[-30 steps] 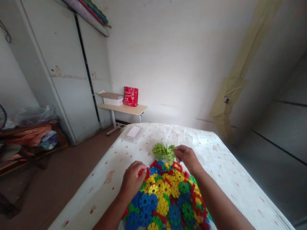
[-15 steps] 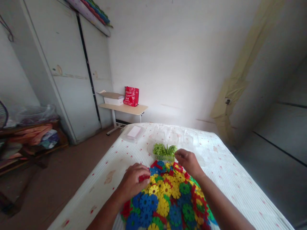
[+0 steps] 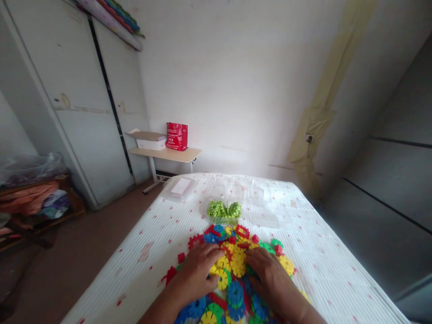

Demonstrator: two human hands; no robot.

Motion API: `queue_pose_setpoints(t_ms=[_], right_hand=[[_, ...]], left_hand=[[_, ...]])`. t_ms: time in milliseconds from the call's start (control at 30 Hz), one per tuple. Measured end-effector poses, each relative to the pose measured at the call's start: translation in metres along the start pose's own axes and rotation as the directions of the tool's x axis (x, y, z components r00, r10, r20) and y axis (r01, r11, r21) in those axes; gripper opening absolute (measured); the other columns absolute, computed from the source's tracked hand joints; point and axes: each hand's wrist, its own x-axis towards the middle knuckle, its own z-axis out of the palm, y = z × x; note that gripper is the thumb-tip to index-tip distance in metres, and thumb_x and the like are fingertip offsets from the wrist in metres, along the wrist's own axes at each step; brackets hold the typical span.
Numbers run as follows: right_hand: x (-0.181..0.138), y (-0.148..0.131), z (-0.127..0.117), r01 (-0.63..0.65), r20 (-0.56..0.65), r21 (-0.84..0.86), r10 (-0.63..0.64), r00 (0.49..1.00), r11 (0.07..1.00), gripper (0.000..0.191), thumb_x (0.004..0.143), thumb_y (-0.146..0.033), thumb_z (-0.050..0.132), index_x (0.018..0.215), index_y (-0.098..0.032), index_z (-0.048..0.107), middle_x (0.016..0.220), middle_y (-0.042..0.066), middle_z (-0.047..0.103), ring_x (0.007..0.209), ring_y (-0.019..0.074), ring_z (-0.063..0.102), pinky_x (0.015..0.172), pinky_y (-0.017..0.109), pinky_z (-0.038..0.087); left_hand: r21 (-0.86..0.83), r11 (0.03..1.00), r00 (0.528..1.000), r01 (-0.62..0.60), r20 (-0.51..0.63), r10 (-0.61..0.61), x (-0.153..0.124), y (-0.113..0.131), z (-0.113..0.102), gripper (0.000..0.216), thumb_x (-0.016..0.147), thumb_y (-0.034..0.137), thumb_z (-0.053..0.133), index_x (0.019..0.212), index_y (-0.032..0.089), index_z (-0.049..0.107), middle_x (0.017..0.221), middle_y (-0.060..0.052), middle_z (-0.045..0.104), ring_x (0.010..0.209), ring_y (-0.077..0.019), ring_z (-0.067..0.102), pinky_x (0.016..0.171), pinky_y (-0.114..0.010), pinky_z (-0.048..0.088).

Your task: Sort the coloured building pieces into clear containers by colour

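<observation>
A heap of plastic snowflake discs (image 3: 235, 294) in yellow, blue, green and red lies on the table before me, with red toothed pieces (image 3: 195, 241) among them. My left hand (image 3: 202, 269) rests on the heap's left side, thumb apart from the fingers. Across from it, my right hand (image 3: 270, 272) lies over the right side, fingers stretched out toward some yellow discs. Neither hand visibly grips a piece; what lies beneath the palms is hidden. Just beyond the heap stands a clear plastic box (image 3: 224, 221) containing light green pieces (image 3: 218, 209).
More clear plastic boxes (image 3: 236, 186) stand farther back on the white spotted tablecloth (image 3: 135, 265). At the back left is a clear box with a pale card (image 3: 180, 186). A side table (image 3: 175, 154) by the wall bears a red bag (image 3: 177, 136) and a white box (image 3: 150, 144).
My right hand has come back from beside the green pieces down onto the heap. My left hand has moved slightly nearer, and the red piece at its fingers is no longer there. The view has turned slightly right.
</observation>
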Motion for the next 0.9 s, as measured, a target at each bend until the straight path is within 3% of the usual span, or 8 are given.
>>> queue_pose_setpoints(t_ms=[133, 267, 467, 600, 733, 833, 900], right_hand=[[-0.015, 0.016, -0.007, -0.021, -0.047, 0.059, 0.024, 0.999, 0.998, 0.028, 0.078, -0.013, 0.048, 0.102, -0.02, 0.059, 0.112, 0.007, 0.059, 0.105, 0.021, 0.051, 0.092, 0.034, 0.04], [-0.03, 0.035, -0.009, -0.072, -0.102, 0.04, 0.075, 0.992, 0.997, 0.024, 0.079, -0.014, 0.046, 0.098, -0.02, 0.059, 0.108, 0.008, 0.061, 0.101, 0.0204, 0.055, 0.088, 0.033, 0.044], [-0.051, 0.05, -0.013, -0.079, -0.156, -0.022, 0.075, 0.985, 0.997, 0.019, 0.079, -0.02, 0.051, 0.094, -0.022, 0.064, 0.113, 0.01, 0.061, 0.106, 0.0247, 0.054, 0.086, 0.038, 0.046], [-0.051, 0.032, -0.015, -0.034, -0.106, -0.01, 0.032, 0.994, 0.999, 0.036, 0.081, -0.031, 0.053, 0.116, -0.024, 0.056, 0.124, 0.01, 0.055, 0.113, 0.0248, 0.05, 0.093, 0.04, 0.042], [-0.029, 0.001, -0.003, -0.005, -0.004, -0.046, 0.005, 1.0, 0.999, 0.052, 0.075, -0.033, 0.06, 0.125, -0.023, 0.049, 0.125, 0.011, 0.055, 0.112, 0.0277, 0.05, 0.098, 0.047, 0.035], [-0.007, -0.018, 0.011, 0.014, 0.001, -0.08, -0.014, 1.0, 0.997, 0.048, 0.076, -0.027, 0.06, 0.123, -0.022, 0.051, 0.124, 0.011, 0.055, 0.11, 0.028, 0.051, 0.099, 0.049, 0.033], [0.006, -0.026, 0.02, 0.077, -0.019, -0.072, -0.078, 0.997, 0.994, 0.044, 0.078, -0.019, 0.055, 0.122, -0.021, 0.052, 0.123, 0.011, 0.056, 0.108, 0.0256, 0.053, 0.097, 0.046, 0.037]], left_hand=[[-0.029, 1.0, 0.998, 0.005, -0.067, -0.007, 0.002, -0.012, 0.0, 0.038, 0.067, 0.003, 0.046, 0.095, 0.023, 0.061, 0.098, -0.003, 0.06, 0.095, -0.0187, 0.052, 0.087, -0.032, 0.039], [-0.027, 1.0, 0.996, 0.006, -0.092, -0.008, 0.004, -0.023, 0.0, 0.033, 0.068, -0.002, 0.04, 0.081, 0.019, 0.061, 0.086, -0.004, 0.059, 0.084, -0.0167, 0.053, 0.077, -0.028, 0.042], [0.016, 0.998, 0.994, 0.059, -0.092, -0.058, 0.004, -0.035, -0.011, 0.036, 0.063, -0.007, 0.039, 0.072, 0.018, 0.063, 0.087, -0.005, 0.062, 0.086, -0.0172, 0.054, 0.078, -0.028, 0.042], [0.09, 0.985, 0.984, 0.146, -0.119, -0.135, 0.002, -0.043, -0.024, 0.031, 0.066, -0.001, 0.042, 0.067, 0.019, 0.065, 0.096, -0.006, 0.063, 0.095, -0.0198, 0.053, 0.085, -0.031, 0.041], [0.077, 0.965, 0.967, 0.25, -0.063, -0.246, -0.006, -0.046, -0.034, 0.025, 0.07, 0.016, 0.054, 0.088, 0.025, 0.069, 0.12, -0.005, 0.056, 0.111, -0.0238, 0.048, 0.095, -0.037, 0.036], [0.03, 0.952, 0.943, 0.304, 0.131, -0.305, -0.018, -0.046, -0.039, 0.055, 0.063, 0.038, 0.069, 0.116, 0.03, 0.059, 0.14, -0.007, 0.038, 0.128, -0.0317, 0.031, 0.104, -0.047, 0.023], [-0.04, 0.958, 0.932, 0.284, 0.248, -0.266, -0.027, -0.047, -0.041, 0.074, 0.057, 0.05, 0.072, 0.126, 0.032, 0.049, 0.146, -0.006, 0.027, 0.133, -0.0338, 0.02, 0.106, -0.049, 0.017]])
